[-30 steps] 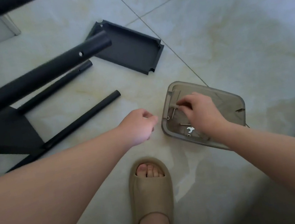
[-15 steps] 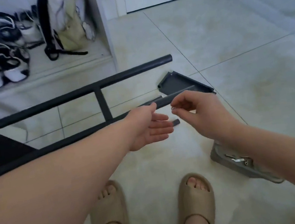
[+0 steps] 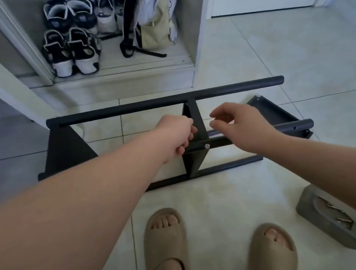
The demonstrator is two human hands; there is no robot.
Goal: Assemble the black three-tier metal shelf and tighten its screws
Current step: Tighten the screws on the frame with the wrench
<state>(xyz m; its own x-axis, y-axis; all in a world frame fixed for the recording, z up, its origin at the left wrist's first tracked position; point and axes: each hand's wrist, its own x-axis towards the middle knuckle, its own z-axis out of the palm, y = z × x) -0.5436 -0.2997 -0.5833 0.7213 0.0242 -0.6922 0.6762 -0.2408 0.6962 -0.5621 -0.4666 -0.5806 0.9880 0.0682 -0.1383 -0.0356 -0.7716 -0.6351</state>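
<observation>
Loose shelf panel (image 3: 284,114) lies just behind the frame, and a grey plastic parts tray (image 3: 312,213) sits near my right foot. The black tubular metal shelf frame (image 3: 166,101) lies on its side on glossy tile floor (image 3: 277,59), with open floor to the right. My left hand (image 3: 175,133) grips its middle tier (image 3: 194,114). My right hand (image 3: 241,124) hovers beside it, thumb and forefinger nearly closed. I cannot tell what, if anything, they hold.

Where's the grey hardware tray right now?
Head view, lower right: the grey tray lies on the floor, to the right of the right sandal, partly hidden under the right forearm.
</observation>
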